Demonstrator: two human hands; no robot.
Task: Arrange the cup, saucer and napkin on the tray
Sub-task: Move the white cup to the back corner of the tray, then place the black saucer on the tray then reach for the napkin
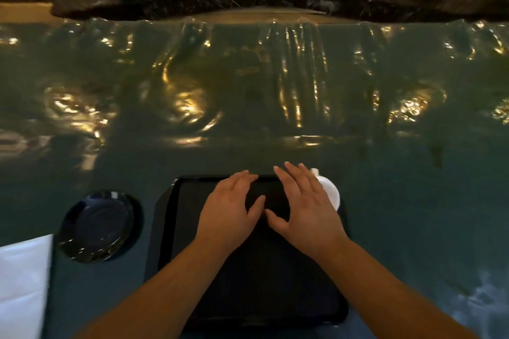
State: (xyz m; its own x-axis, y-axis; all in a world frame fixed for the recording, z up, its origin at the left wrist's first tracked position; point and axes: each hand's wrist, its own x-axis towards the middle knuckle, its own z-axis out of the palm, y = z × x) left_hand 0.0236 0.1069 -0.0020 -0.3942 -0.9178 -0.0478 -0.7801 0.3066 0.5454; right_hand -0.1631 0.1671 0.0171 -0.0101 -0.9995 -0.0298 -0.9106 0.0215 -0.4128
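Both hands, left hand (230,208) and right hand (304,208), spread flat over the empty black rectangular plastic tray (192,228). Best next: lift the dark glossy round saucer (96,226), left of the tray, onto it first.

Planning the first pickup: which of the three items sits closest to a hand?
The white cup, partly hidden behind the right hand; saucer and napkin lie far left.

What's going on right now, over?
Both hands, left and right, open, empty, over the tray. Saucer and napkin left of it; cup at far right corner.
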